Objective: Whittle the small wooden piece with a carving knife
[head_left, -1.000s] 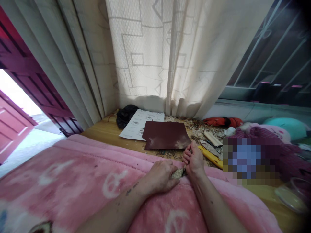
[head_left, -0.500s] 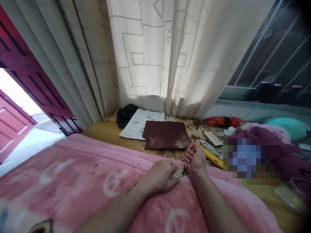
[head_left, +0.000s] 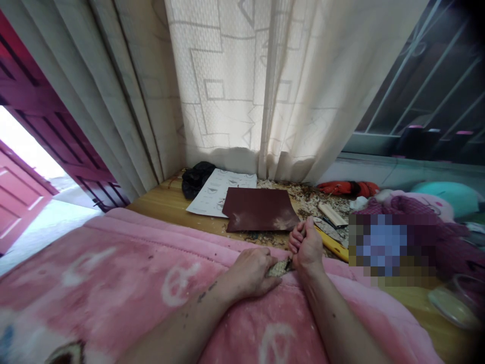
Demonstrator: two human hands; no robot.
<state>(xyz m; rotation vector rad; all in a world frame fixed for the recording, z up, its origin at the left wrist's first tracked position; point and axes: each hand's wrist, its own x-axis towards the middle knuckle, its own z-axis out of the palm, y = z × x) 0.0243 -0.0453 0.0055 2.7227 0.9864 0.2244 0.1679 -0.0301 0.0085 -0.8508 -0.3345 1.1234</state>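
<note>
My left hand (head_left: 254, 275) rests on the pink blanket (head_left: 132, 268) with its fingers wrapped round a small pale, textured piece (head_left: 278, 268). Just to the right, my right hand (head_left: 306, 247) is curled closed, palm side up, near the dark tip at the piece's right end. What its fingers grip is too small to make out. Beyond the hands lies a dark brown sheet (head_left: 261, 210), partly over a white printed sheet (head_left: 215, 192).
A yellow-handled tool (head_left: 331, 243) and a pale block (head_left: 332, 215) lie right of the brown sheet among shavings (head_left: 306, 199). A black bag (head_left: 197, 179) is at the back left. Red cloth (head_left: 347, 189), purple fabric (head_left: 428, 227) and a clear container (head_left: 454, 303) are at the right.
</note>
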